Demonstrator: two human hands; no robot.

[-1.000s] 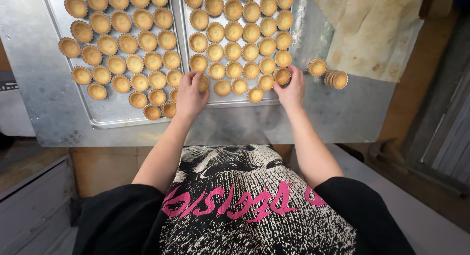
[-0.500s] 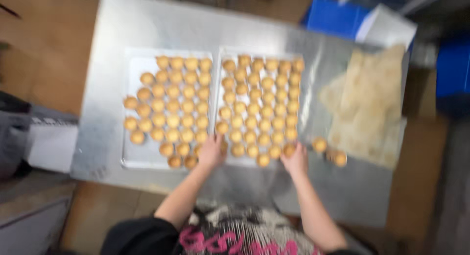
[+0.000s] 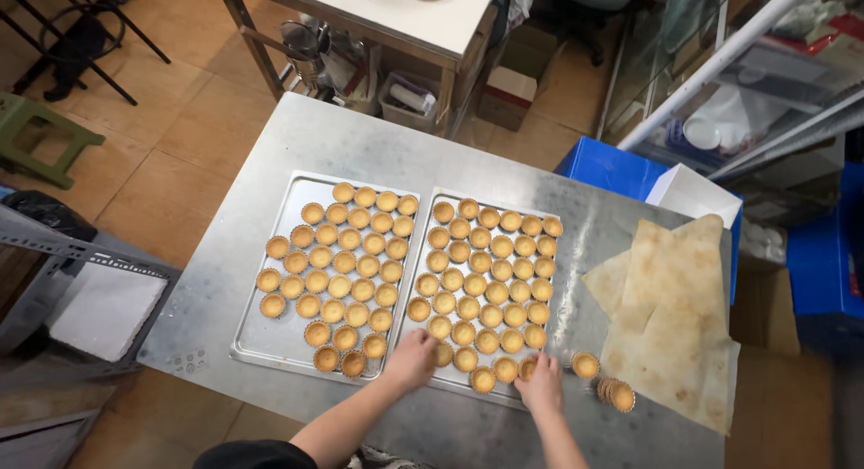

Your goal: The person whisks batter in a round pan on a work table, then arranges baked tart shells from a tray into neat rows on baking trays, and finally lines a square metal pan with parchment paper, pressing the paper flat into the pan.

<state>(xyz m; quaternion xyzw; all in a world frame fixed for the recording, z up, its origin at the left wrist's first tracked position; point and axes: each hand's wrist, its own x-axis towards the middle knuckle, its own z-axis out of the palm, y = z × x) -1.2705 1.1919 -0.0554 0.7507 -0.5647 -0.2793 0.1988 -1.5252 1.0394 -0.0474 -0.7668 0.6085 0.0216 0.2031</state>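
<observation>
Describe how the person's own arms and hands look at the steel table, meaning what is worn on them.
Both forearms are bare, with no sleeves reaching them. The left hand and right hand wear no gloves, and no rings, watch or bracelet show. A black garment edge appears near the left upper arm.

the left hand (image 3: 412,359) covers part of a tart shell on the right tray (image 3: 430,219), the right hand (image 3: 542,386) hides another at that tray's near edge, and both forearms run off the bottom edge.
</observation>
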